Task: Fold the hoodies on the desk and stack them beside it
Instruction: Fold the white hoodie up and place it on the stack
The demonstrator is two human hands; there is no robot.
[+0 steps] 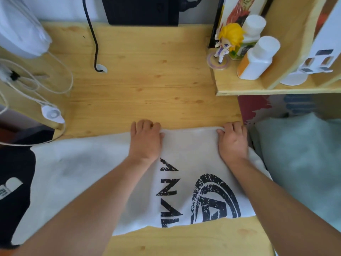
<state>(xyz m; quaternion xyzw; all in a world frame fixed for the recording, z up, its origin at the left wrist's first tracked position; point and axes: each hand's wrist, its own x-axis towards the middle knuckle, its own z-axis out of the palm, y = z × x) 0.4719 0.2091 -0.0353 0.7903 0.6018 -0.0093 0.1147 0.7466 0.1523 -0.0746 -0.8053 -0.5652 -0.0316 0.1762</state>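
White hoodie, black print up: spread flat on the wooden table. Left hand and right hand: each grip pinching its far edge, fingers curled over the fold. Pale green hoodie: beside the table, right.

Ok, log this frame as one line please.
stage: folding | white hoodie flat on desk | left hand, right hand grip far edge | stack: not visible
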